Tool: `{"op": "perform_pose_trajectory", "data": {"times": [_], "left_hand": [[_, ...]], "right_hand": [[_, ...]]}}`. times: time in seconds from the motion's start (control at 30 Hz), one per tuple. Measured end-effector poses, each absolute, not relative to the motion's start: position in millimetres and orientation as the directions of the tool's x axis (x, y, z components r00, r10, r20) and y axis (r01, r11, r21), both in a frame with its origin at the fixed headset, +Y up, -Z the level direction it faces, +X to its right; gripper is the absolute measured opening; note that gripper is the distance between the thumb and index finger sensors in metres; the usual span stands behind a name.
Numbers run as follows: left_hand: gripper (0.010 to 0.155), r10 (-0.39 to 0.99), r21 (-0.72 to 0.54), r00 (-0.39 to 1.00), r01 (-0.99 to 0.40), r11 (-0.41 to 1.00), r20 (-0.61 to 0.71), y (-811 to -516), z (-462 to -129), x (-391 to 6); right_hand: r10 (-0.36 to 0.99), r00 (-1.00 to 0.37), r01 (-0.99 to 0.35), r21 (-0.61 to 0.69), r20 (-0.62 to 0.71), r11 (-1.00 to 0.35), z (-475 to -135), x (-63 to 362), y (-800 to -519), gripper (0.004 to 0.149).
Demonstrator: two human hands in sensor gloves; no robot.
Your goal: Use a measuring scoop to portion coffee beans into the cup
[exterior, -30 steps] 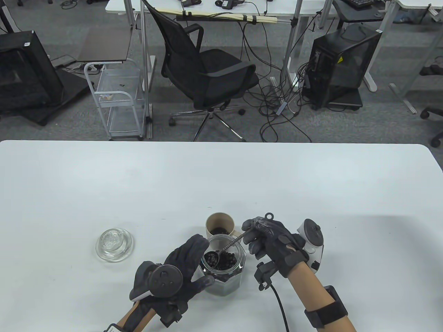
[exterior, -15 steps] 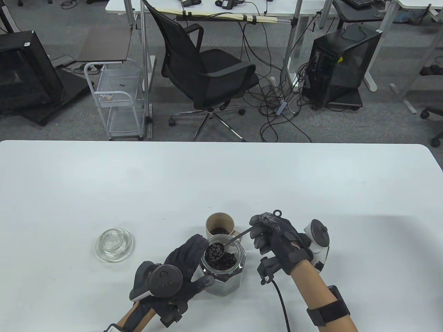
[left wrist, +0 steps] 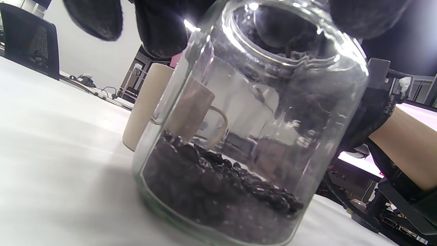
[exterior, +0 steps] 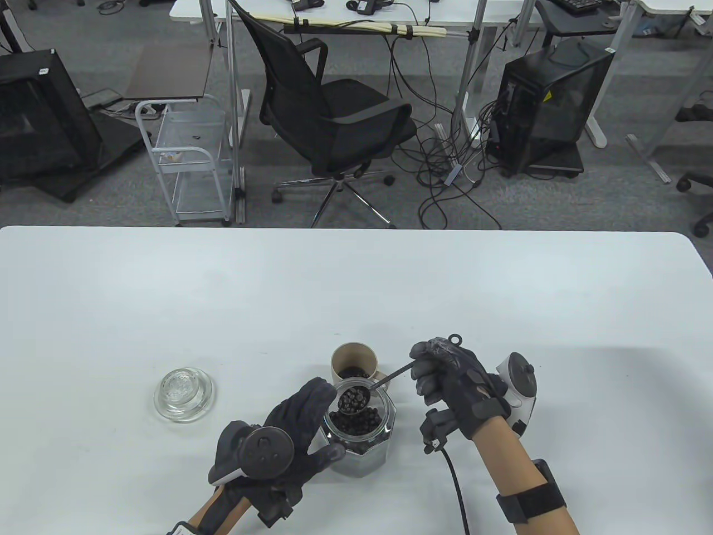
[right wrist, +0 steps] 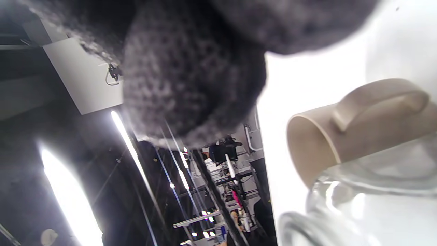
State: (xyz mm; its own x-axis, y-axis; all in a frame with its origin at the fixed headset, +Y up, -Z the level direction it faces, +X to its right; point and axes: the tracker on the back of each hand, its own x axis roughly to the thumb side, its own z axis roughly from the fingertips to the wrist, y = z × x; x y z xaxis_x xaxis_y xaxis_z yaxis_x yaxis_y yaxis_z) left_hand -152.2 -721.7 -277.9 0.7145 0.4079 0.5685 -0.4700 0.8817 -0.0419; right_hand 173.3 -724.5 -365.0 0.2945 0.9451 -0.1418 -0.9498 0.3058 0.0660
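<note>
Our right hand (exterior: 457,384) pinches the metal measuring scoop (exterior: 356,399), heaped above the clear glass jar (exterior: 361,440) our left hand (exterior: 295,429) wraps; tilt spills beans short of the beige cup (exterior: 353,363).

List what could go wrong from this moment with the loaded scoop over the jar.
1. The scoop is heaped with beans; tipping it on the way to the cup could spill some onto the table.
2. The right hand pinches only the handle's end, so the bowl may wobble.
3. The bowl could clip the rim of the jar, which the left hand steadies.
</note>
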Motion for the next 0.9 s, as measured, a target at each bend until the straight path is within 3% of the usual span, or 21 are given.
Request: {"op": "perform_pose_trajectory", "data": {"times": [0.17, 0.47, 0.77, 0.9], "left_hand": [[0.092, 0.408, -0.042, 0.714, -0.470, 0.881, 0.569, -722, -278, -152], [0.092, 0.407, -0.041, 0.715, -0.470, 0.882, 0.568, -722, -278, -152], [0.092, 0.407, -0.042, 0.714, -0.469, 0.882, 0.569, -722, -278, -152], [0.092, 0.407, -0.042, 0.715, -0.469, 0.882, 0.569, -722, -278, -152]], "right_hand": [[0.892, 0.442, -0.897, -0.038, -0.100, 0.440, -362, 178, -724, 0.047], [0.933, 0.353, -0.933, -0.102, -0.070, 0.345, -365, 183, -731, 0.048], [0.990, 0.130, -0.988, -0.073, 0.055, 0.134, -368, 180, -726, 0.048], [0.955, -0.086, -0.994, 0.038, 0.283, -0.101, -370, 170, -706, 0.046]]}}
